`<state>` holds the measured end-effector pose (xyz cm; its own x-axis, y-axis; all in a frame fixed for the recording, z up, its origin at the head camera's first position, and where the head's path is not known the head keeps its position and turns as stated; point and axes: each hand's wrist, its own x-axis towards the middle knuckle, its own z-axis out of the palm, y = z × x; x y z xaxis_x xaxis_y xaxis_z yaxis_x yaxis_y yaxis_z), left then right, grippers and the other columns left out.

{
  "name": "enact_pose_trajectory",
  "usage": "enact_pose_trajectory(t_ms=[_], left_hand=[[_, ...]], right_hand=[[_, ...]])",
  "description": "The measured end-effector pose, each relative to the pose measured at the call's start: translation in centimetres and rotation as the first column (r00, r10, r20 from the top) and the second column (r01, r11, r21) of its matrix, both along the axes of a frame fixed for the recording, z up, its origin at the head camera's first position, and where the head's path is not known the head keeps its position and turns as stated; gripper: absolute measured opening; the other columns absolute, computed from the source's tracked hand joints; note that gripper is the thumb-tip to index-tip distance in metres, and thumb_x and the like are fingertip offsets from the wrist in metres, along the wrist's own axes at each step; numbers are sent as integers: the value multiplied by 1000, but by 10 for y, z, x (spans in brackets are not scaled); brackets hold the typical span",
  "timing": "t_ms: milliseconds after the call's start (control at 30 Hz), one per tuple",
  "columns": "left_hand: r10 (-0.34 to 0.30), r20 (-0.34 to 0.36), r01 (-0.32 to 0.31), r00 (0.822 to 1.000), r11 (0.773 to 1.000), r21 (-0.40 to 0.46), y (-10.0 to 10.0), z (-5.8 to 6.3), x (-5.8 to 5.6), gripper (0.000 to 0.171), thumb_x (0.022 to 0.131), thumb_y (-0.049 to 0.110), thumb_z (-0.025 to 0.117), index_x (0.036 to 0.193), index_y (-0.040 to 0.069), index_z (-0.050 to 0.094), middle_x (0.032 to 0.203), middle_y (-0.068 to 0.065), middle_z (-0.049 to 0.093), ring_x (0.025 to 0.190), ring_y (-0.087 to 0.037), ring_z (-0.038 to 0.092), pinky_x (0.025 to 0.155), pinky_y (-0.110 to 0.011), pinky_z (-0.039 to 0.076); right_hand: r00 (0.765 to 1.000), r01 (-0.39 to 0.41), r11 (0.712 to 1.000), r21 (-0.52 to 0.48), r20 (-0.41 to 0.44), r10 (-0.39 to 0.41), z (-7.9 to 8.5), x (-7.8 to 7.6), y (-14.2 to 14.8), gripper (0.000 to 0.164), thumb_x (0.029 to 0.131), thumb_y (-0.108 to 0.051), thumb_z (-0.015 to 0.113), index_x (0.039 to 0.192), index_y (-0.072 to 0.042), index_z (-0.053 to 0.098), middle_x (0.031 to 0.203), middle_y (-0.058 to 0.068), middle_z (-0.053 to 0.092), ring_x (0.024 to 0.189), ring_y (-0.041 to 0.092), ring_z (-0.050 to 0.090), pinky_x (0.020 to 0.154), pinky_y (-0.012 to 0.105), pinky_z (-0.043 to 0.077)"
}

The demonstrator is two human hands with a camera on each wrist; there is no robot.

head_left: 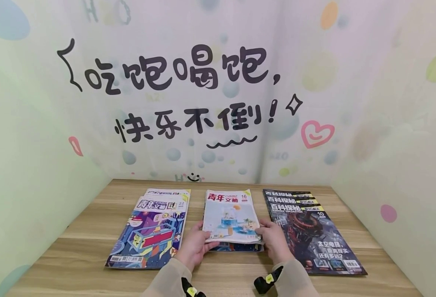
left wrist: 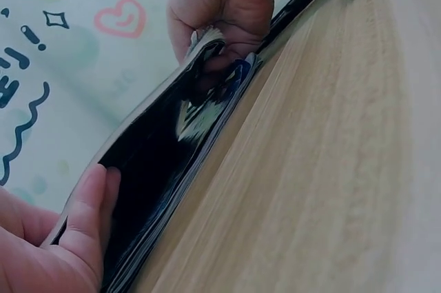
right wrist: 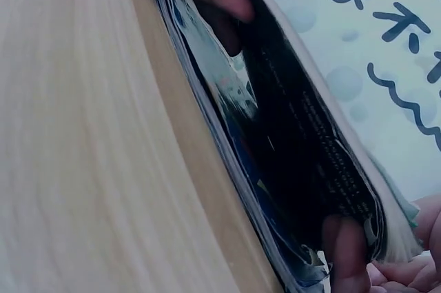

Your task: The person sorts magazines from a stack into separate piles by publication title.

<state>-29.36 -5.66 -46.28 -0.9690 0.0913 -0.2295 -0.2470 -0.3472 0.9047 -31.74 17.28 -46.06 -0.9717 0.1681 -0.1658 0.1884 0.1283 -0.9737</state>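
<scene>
A white-covered magazine (head_left: pixel 230 218) with red title characters and the number 16 lies in the middle of the head view. Its near edge is raised over a darker magazine (head_left: pixel 236 247) on the table. My left hand (head_left: pixel 194 245) grips the near left corner, thumb on the cover and fingers underneath. At the near right corner my right hand (head_left: pixel 275 239) pinches the same magazine. Both wrist views show the dark gap between the lifted magazine and the one below, with left-hand fingers (left wrist: pixel 89 203) and right-hand fingers (right wrist: pixel 344 251) reaching into it.
To the left, purple-covered magazines (head_left: pixel 151 237) overlap on the wooden table (head_left: pixel 80 239). Three dark science magazines (head_left: pixel 310 235) are fanned at the right, close to my right hand. Behind the table hangs a pale printed backdrop (head_left: pixel 188 99) with black lettering.
</scene>
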Motion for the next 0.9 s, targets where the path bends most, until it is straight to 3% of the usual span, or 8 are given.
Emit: enact_pose_trajectory(t_ms=[267,667,900], left_hand=[[-14,1,14,1000,993,-117,-2,3,1,55,99,0,37,150,0,17,127,-26,53,94,-24,64,79,-35,56],[-53,-64,36,996,970,-241,-4,3,-1,59,95,-4,39,150,-2,20,132,-25,51,101,-26,62,83,-35,54],[-81,-69,54,994,943,-330,-6,3,-1,67,90,-8,41,152,2,18,137,-24,46,105,-28,59,86,-40,52]], right_hand=[[1000,-21,1000,-19,12,22,0,2,0,47,89,2,51,136,9,46,127,28,53,104,32,54,84,39,45],[998,-58,998,10,34,58,-1,1,0,54,86,6,50,139,10,41,134,30,48,110,34,52,90,45,44],[997,-68,998,4,41,68,0,1,1,57,84,8,50,140,8,42,135,28,48,111,34,51,92,48,42]])
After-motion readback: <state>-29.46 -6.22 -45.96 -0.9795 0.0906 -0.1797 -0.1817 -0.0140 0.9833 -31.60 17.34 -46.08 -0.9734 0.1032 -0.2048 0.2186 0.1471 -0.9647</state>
